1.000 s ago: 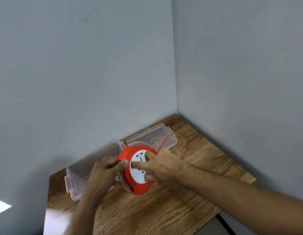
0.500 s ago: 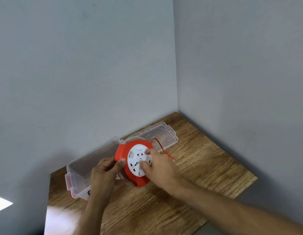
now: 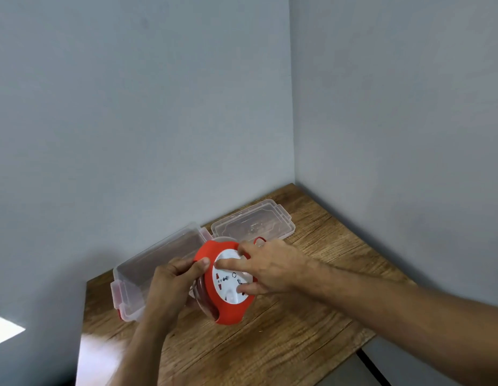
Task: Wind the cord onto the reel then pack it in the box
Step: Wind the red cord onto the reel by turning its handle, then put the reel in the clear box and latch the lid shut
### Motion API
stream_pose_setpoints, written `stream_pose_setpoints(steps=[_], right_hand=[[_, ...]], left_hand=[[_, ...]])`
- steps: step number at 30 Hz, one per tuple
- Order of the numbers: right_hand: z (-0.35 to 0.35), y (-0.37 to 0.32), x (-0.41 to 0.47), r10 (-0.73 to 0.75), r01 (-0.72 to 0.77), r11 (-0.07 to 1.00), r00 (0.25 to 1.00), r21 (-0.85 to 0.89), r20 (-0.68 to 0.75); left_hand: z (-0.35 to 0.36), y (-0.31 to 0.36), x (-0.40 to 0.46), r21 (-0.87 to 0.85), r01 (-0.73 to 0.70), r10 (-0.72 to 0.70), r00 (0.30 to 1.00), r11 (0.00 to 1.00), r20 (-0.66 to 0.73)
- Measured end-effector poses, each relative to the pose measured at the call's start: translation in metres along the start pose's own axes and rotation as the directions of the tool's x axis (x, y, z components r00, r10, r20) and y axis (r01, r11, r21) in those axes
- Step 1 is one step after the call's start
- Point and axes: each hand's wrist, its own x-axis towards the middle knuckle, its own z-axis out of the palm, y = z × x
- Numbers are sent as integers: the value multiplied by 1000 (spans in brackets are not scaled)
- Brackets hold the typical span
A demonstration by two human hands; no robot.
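Note:
A round red reel point(image 3: 228, 310) with a white socket face is held upright just above the wooden table point(image 3: 284, 344). My left hand point(image 3: 172, 285) grips its left rim from behind. My right hand point(image 3: 270, 270) lies on the white face, fingers spread over the sockets. Red cord coils show between the reel's flanges, and a short loop of red cord point(image 3: 259, 239) sticks out above my right hand. The clear plastic box point(image 3: 158, 254) with red latches stands open behind the reel, against the wall.
The box's clear lid point(image 3: 253, 221) lies flat on the table to the right of the box, near the wall corner. Walls close the table at the back and right. The table's front edge runs from lower left to right.
The loose red cord that trailed across the table to the right has been drawn in; only a small loop remains by the reel. My right hand has shifted around the white face.

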Motion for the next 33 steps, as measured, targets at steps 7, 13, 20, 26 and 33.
stream_pose_setpoints(steps=[7, 13, 20, 26, 33], right_hand=[[12, -20, 6, 132, -123, 981, 990, 151, -57], [13, -29, 14, 365, -350, 860, 930, 371, 32], [27, -39, 19, 723, -636, 460, 673, 620, 154], [29, -47, 36, 611, -428, -552, 377, 716, 696], [25, -28, 32, 582, -578, -318, 507, 752, 636]], left_hand=[[-7, -2, 2, -21, -35, 34, 998, 999, -54], [-3, -1, 2, -33, -68, 66, 996, 997, -51], [9, -10, 1, -50, -132, 130, 991, 990, -37], [22, -24, 0, -1, -204, 203, 978, 979, -43], [23, -44, 1, -136, -98, 82, 989, 986, -124]])
